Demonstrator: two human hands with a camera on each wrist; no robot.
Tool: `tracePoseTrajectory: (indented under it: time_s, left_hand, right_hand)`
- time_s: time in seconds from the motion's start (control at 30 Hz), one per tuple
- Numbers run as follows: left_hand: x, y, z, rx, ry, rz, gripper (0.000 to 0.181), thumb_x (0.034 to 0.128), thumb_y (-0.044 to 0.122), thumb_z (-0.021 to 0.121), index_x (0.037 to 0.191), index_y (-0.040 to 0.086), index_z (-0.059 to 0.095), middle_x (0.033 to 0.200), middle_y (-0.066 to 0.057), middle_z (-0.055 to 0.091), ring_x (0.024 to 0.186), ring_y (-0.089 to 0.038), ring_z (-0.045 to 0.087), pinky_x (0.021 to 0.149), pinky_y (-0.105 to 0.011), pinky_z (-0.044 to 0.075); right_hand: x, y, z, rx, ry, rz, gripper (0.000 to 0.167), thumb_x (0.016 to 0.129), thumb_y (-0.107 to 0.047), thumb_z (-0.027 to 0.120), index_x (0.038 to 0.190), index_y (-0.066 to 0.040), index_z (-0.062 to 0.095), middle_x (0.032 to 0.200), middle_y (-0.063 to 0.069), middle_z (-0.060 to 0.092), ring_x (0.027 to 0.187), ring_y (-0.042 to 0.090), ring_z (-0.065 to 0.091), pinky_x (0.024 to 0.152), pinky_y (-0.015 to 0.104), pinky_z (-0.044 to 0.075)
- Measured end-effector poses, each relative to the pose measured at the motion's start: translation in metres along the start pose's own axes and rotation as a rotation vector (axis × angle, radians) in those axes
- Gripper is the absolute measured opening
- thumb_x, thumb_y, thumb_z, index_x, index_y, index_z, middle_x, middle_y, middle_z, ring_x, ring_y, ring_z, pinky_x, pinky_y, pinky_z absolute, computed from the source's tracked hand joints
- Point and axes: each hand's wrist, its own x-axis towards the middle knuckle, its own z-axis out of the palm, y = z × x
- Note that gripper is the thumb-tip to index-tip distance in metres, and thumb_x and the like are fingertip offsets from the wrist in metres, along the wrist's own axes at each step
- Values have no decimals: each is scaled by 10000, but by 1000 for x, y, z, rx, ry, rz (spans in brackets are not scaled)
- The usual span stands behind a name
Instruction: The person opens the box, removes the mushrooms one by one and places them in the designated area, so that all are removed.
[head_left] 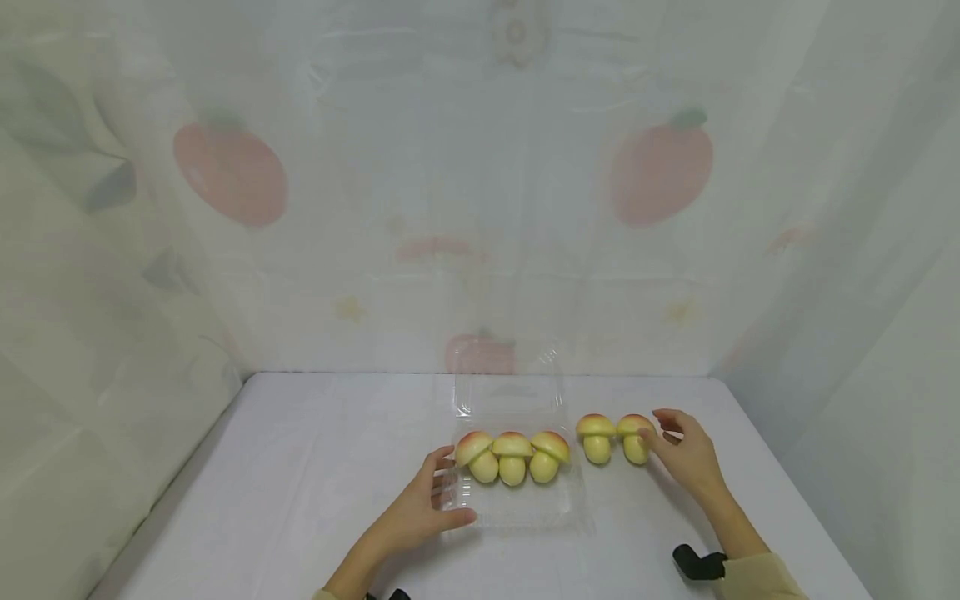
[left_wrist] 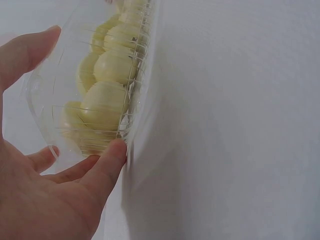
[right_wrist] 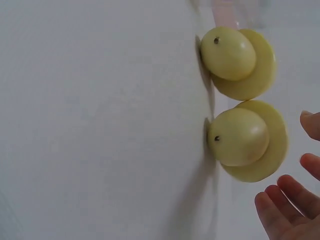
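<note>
A clear plastic clamshell box [head_left: 525, 510] lies on the table with its lid [head_left: 510, 396] raised at the back. Three toy mushrooms [head_left: 512, 458], with yellow stems and red-tinged caps, stand side by side in its base. My left hand [head_left: 426, 504] holds the box's left front corner, thumb over the front and fingers along the left side. Right of the box stand two more toy mushrooms, a left one [head_left: 597, 440] and a right one [head_left: 635, 450]. Beside the right one is my right hand [head_left: 686, 454], fingers spread, a small gap showing in the right wrist view.
The table [head_left: 300, 467] has a pale white cover. Behind it and at both sides hang whitish curtains [head_left: 465, 167] with faded fruit prints. A black wrist device [head_left: 697, 563] sits at the right sleeve.
</note>
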Motion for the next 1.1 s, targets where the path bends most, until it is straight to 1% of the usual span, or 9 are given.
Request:
tracePoseTrajectory:
  time_s: [0.07, 0.1, 0.3, 0.43, 0.6, 0.77, 0.87, 1.0, 1.1]
  left_hand:
    - [0, 0, 0, 0, 0, -1, 1005, 829, 260, 869, 1576, 99, 216, 1525, -222, 356, 1378, -477, 413, 1108, -540, 423]
    - [0, 0, 0, 1, 1, 0, 1004, 830, 259, 869, 1575, 97, 216, 1524, -224, 357, 1377, -479, 414, 1107, -543, 423]
    - [0, 0, 1, 16, 6, -2, 1000, 832, 269, 866, 1574, 103, 216, 1520, -223, 364, 1372, -473, 425, 1103, -536, 431]
    - [-1, 0, 1, 17, 4, 1, 997, 836, 272, 863, 1574, 103, 215, 1524, -228, 358, 1374, -475, 423, 1104, -529, 430]
    - [-1, 0, 1, 13, 2, 1, 999, 836, 274, 864, 1574, 103, 212, 1527, -231, 351, 1378, -477, 417, 1108, -527, 425]
    - [0, -3, 1, 22, -1, -4, 1007, 835, 295, 863, 1574, 111, 204, 1527, -219, 349, 1385, -463, 414, 1114, -516, 422]
    - [0, -4, 1, 33, -5, 1, 1014, 836, 309, 861, 1575, 108, 196, 1526, -221, 345, 1385, -468, 410, 1113, -520, 420]
    - [0, -5, 1, 38, -7, 3, 1022, 835, 322, 861, 1576, 109, 192, 1527, -218, 344, 1386, -470, 408, 1112, -521, 421]
    - [0, -5, 1, 38, -7, 2, 1020, 835, 322, 861, 1577, 113, 193, 1528, -215, 344, 1386, -467, 408, 1113, -519, 422]
  right_hand:
    - [0, -2, 0, 6, 8, -21, 520, 945, -255, 754, 1295, 84, 571, 1270, 260, 586, 1163, 387, 565, 892, 48, 444]
    - [-1, -4, 0, 7, 11, -33, 516, 946, -250, 754, 1295, 83, 572, 1272, 258, 585, 1162, 390, 564, 878, 12, 410]
    - [-3, -16, -1, 19, 31, -95, 479, 942, -218, 758, 1276, 79, 586, 1253, 240, 597, 1145, 387, 575, 886, 4, 398]
    - [-5, -26, -1, 47, 37, -143, 444, 939, -181, 759, 1261, 76, 596, 1236, 226, 607, 1133, 384, 583, 902, 15, 410]
    - [-7, -37, -1, 48, 35, -192, 414, 933, -148, 762, 1257, 56, 606, 1221, 209, 620, 1125, 379, 590, 918, 27, 409]
    - [-8, -45, 2, 63, 45, -264, 370, 894, -65, 782, 1211, 52, 631, 1183, 197, 652, 1076, 355, 604, 927, 86, 466]
    - [-8, -50, 4, 66, 46, -304, 350, 873, -18, 785, 1182, 57, 641, 1154, 158, 667, 1053, 328, 613, 926, 115, 490]
    - [-8, -55, 7, 65, 36, -320, 339, 859, 3, 788, 1161, 64, 646, 1133, 121, 670, 1042, 332, 626, 929, 158, 516]
    - [-9, -59, 10, 53, 23, -320, 330, 860, 0, 789, 1153, 58, 650, 1132, 149, 671, 1042, 348, 635, 932, 247, 549]
